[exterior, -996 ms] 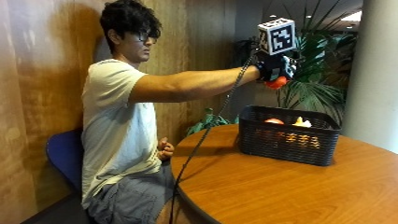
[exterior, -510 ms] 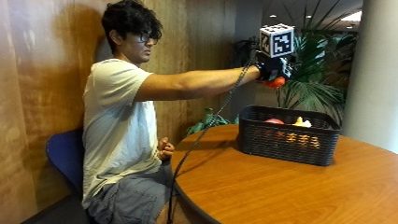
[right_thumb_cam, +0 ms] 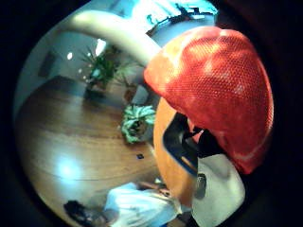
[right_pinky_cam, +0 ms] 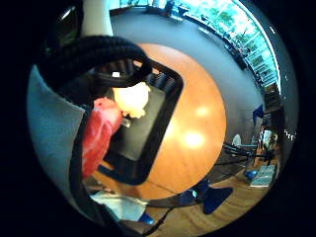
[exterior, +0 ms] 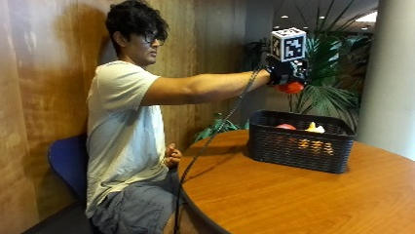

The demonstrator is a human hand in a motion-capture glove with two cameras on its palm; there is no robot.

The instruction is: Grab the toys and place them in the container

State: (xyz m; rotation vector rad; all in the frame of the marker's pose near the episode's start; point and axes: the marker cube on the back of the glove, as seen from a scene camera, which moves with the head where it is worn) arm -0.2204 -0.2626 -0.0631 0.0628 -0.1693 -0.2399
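Compared against the two preceding outside views: found next to no change. Right hand [exterior: 285,73] remained out at shoulder height on a straight arm, with at most a slight drift. Fingers stayed curled round a red toy [exterior: 291,87], which protruded beneath the glove. Confirmed in the thumb-side palm view, where the toy's red, finely dimpled surface lay close against the palm.

Located the black basket [exterior: 295,148] below the grip and well apart from it, standing on the round wooden table [exterior: 292,200]. Found the grip over the basket's near end rather than its middle. From the little-finger side, looked straight down past the held toy into the open basket.

Noted two items already inside, under the grip: a yellow toy [exterior: 315,127] and a reddish toy [exterior: 285,126] beside it. Could not identify either more closely.

Judged the carry complete and the release not yet made. Judged a drop from this height likely to land inside, though with some risk of bouncing off the near rim. Advised lowering and moving slightly further over the middle before letting go. Saw no other toys on the table.
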